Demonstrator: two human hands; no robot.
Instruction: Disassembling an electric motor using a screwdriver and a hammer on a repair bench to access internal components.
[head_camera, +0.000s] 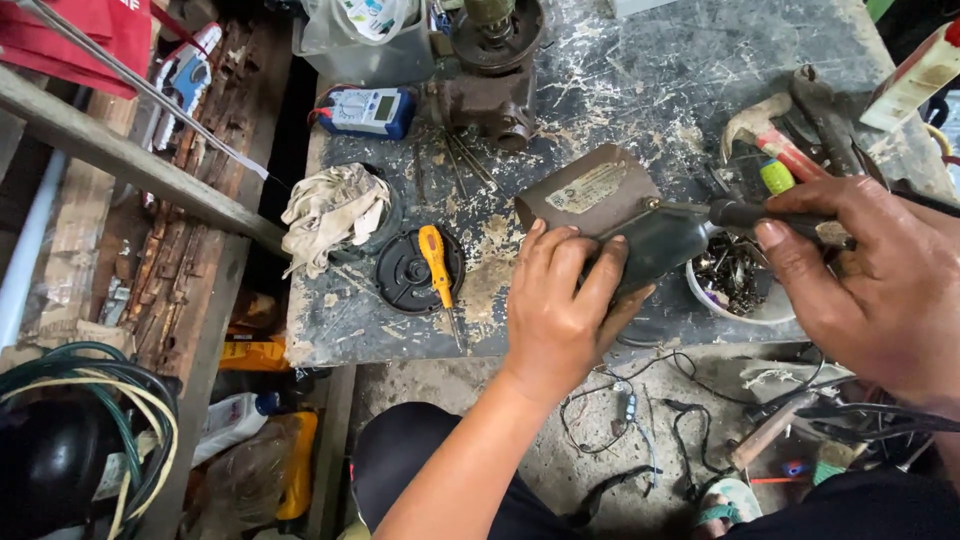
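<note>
My left hand (562, 305) grips a dark metal motor housing (610, 215) with a worn label, holding it on its side at the front edge of the grimy workbench (620, 70). My right hand (865, 275) holds a black-handled screwdriver (745, 212) whose thin shaft points left, with its tip against the housing's top edge near the label. Both hands hover just above the bench's front right part.
An orange screwdriver (436, 262) lies on a black round cover (405, 272) beside a dirty rag (330, 212). A blue multimeter (368, 108), a rusty pump body (490, 90), a hammer (775, 140) and a white bowl of screws (735, 285) surround the work. Wires (640, 420) litter the floor.
</note>
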